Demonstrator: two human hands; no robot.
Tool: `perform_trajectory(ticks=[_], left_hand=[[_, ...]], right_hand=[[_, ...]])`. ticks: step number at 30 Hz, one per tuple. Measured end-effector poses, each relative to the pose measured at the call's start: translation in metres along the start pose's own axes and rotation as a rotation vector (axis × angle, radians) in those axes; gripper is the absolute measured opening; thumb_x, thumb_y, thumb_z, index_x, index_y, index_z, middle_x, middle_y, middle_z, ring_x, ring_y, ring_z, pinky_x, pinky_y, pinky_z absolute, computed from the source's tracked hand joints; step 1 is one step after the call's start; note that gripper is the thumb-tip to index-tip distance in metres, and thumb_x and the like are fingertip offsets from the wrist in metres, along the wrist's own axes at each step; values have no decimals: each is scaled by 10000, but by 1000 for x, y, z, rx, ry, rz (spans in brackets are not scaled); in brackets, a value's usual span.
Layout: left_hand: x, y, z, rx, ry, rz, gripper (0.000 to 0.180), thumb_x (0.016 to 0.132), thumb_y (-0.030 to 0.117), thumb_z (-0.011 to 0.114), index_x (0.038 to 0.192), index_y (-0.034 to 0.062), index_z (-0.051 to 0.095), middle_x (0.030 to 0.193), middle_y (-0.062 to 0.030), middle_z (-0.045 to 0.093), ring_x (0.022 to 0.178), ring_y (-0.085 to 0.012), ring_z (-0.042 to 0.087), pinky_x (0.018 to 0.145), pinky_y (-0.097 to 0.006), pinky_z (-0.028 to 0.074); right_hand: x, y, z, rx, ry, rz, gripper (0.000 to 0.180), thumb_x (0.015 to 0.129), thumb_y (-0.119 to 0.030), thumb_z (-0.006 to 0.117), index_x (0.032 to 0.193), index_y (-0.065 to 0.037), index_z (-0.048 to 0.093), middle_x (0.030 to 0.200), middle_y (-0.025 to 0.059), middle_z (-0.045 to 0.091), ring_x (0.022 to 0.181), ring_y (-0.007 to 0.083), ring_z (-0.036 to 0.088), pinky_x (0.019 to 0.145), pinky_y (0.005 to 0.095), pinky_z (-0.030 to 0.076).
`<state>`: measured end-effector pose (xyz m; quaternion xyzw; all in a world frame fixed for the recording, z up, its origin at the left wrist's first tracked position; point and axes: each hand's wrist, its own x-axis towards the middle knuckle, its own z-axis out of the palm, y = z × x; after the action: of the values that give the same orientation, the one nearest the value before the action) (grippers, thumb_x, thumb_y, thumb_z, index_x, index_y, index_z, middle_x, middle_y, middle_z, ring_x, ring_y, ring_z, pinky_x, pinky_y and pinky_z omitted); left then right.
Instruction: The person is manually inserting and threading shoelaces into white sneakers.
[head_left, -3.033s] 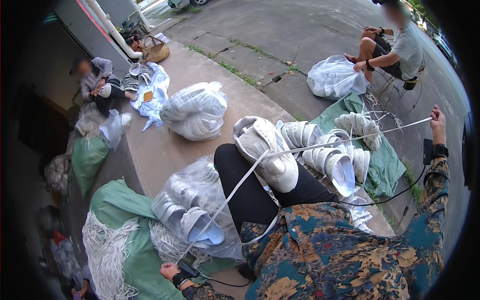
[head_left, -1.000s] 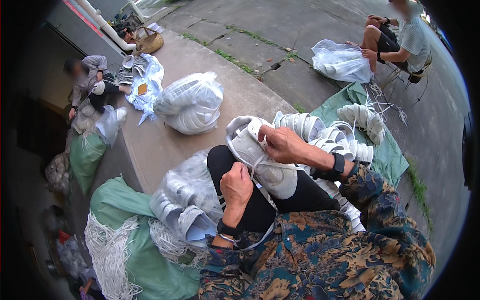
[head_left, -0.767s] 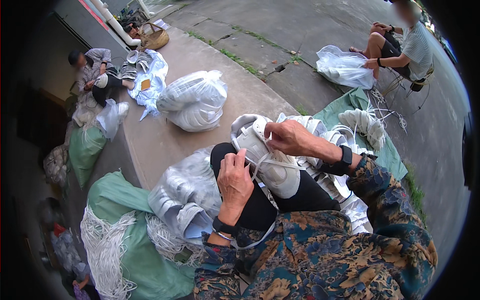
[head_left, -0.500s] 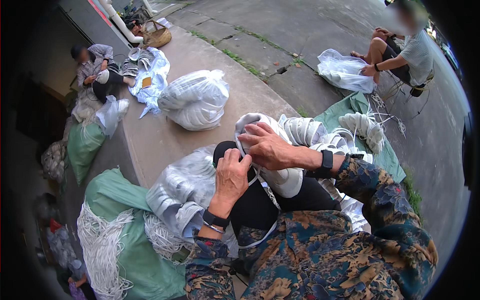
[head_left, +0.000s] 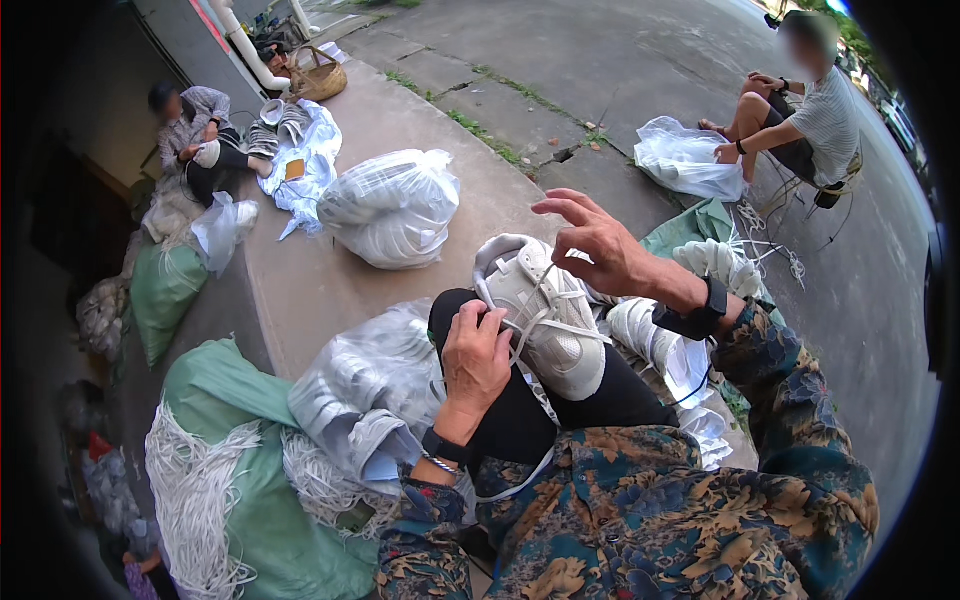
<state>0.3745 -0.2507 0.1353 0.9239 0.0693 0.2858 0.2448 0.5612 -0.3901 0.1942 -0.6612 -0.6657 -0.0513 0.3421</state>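
Note:
A white sneaker (head_left: 550, 320) rests on my knee, toe pointing away. My left hand (head_left: 478, 355) grips its near side and pinches a white shoelace (head_left: 528, 328) that runs across the eyelets. Just above the shoe's toe, my right hand (head_left: 595, 240) pinches the other end of the lace between thumb and forefinger, the remaining fingers spread. A black watch sits on each wrist. More white sneakers (head_left: 700, 270) lie in a pile on a green sheet to the right of my knee.
Clear plastic bags of white shoes (head_left: 392, 205) sit on the concrete ledge and by my left leg (head_left: 365, 380). Bundles of white laces (head_left: 195, 490) lie on green sacks at lower left. One person sits far left, another on a chair far right with a bag.
My right hand has lifted off the shoe and moved up and to the right, drawing the lace. My left hand stays on the shoe's near side.

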Motion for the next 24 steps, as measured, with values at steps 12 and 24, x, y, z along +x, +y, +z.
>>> perform_trajectory(ticks=[12,24], left_hand=[[12,55,21,-539,-176,-83,164,861,102,500,816,-22,597,532,-81,532,460,-129,515,459,-261,397],[16,31,33,-996,-178,-812,134,845,115,564,855,-17,544,595,-59,569,420,-92,514,341,-190,367]], right_hand=[[2,6,8,70,-599,234,312,723,-119,587,1034,-89,585,724,121,614,678,269,612,590,377,460],[24,7,14,-215,-914,73,277,639,-129,597,905,-58,569,708,132,609,690,316,606,555,415,448]])
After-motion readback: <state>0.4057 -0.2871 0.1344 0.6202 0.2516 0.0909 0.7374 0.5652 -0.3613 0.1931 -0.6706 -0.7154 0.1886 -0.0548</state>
